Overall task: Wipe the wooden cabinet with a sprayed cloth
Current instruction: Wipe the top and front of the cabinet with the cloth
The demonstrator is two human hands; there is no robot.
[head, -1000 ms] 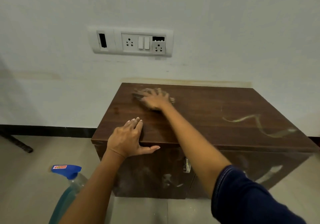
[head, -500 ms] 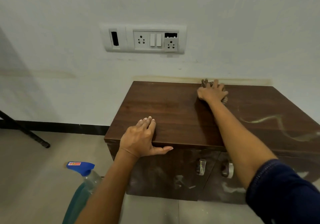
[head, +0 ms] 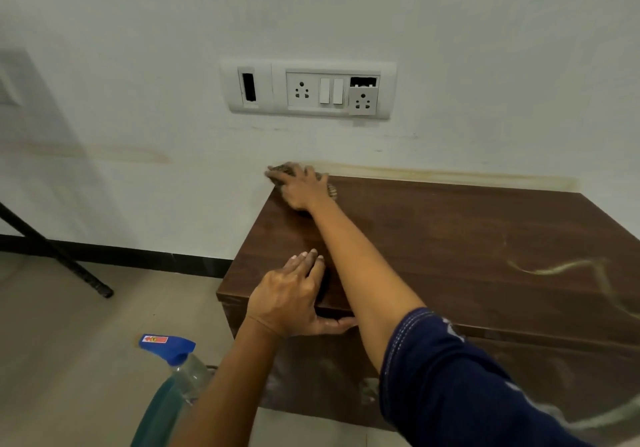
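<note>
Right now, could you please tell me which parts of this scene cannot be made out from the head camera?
- Cloth: mostly hidden under the right hand; only its fringes show.
- Cabinet: right end cut off by the frame edge; front partly covered by the right sleeve and left hand.
- Spray bottle: base cut off by the bottom edge; its label is too small to read.

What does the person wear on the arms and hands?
The right arm has a dark navy sleeve that ends partway up the arm; its hem has rows of pale stitching. No sleeve shows on the left arm. The left hand and the right hand are bare: no glove, ring or watch is visible.
</note>
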